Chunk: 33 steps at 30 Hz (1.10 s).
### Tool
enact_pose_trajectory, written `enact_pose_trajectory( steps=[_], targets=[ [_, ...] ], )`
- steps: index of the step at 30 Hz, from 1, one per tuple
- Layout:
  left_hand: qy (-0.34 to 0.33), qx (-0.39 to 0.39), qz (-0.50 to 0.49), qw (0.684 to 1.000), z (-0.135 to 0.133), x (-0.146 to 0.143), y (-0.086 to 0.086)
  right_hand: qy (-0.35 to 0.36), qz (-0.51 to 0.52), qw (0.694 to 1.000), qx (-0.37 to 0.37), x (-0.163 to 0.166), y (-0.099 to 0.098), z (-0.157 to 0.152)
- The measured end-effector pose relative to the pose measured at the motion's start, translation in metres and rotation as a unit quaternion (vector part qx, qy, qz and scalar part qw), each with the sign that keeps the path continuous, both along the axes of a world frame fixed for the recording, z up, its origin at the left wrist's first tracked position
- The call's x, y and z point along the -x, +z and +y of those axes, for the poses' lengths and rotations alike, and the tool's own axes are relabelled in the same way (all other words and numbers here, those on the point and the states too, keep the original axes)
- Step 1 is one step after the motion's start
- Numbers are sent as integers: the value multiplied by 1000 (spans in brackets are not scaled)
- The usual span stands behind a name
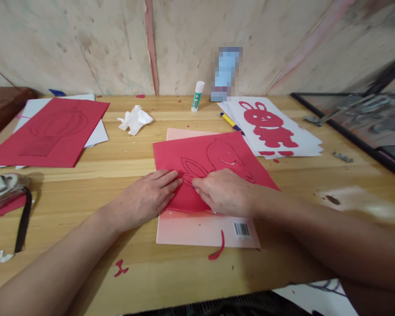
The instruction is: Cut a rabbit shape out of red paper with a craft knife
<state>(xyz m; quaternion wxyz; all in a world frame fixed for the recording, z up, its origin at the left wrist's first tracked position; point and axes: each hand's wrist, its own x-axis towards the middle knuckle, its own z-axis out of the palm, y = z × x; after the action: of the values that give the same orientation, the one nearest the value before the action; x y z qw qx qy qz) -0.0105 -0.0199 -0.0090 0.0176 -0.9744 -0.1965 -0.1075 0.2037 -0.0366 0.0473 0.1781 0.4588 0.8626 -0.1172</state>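
Note:
A sheet of red paper [184,151] with a dark outline drawn on it lies across a pale pink booklet [200,232] with a barcode. Small slits show pale in the red near the drawn shape. My left hand [148,197] rests on the sheet's left edge, fingers stretched out and holding nothing. Close beside it, my right hand [225,193] is closed in a pinch over the drawn lines, low against the paper. Whatever its fingers grip is hidden under the hand.
Behind stand a glue stick [197,96] and crumpled tissue [135,120]. White sheets with a red rabbit cutout [266,125] and a yellow-blue pen [229,122] lie right. Left are more red paper [52,131] and a tape dispenser [8,188]. Red scraps [121,268] lie in front.

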Motion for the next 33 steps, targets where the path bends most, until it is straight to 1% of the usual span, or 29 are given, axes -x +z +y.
enact_pose_trajectory(
  steps=[2, 5, 7, 9, 12, 15, 18, 23, 28, 31, 33],
  targets=[
    [1, 4, -5, 1000, 0, 1, -1, -8, 17, 1000, 1, -7, -1, -1],
    [9, 9, -16, 1000, 0, 2, -3, -44, 88, 995, -33, -21, -1, 0],
    [16, 15, -23, 999, -1, 2, -4, -83, 154, 983, -61, -32, -1, 1],
    [25, 18, -33, 999, -2, 2, -4, -116, 205, 969, -72, -41, -2, 4],
    [49, 20, -58, 997, -5, 0, -2, -148, 241, 957, -71, -49, -6, 9],
    [59, 25, -81, 995, -12, -3, 3, -158, 244, 955, -63, -52, -11, 13],
    [42, 23, -94, 994, -20, -6, 7, -154, 211, 964, -52, -50, -13, 14],
    [17, -17, -115, 993, -25, -11, 4, -161, 178, 970, -41, -48, -11, 17],
    [-6, -51, -104, 993, -22, -6, 1, -169, 200, 964, -55, -52, -12, 20],
    [-8, -49, -144, 988, -20, -2, 5, -187, 218, 956, -59, -56, -11, 22],
    [6, -42, -176, 984, -19, -1, 8, -200, 232, 949, -71, -61, -9, 25]
  ],
)
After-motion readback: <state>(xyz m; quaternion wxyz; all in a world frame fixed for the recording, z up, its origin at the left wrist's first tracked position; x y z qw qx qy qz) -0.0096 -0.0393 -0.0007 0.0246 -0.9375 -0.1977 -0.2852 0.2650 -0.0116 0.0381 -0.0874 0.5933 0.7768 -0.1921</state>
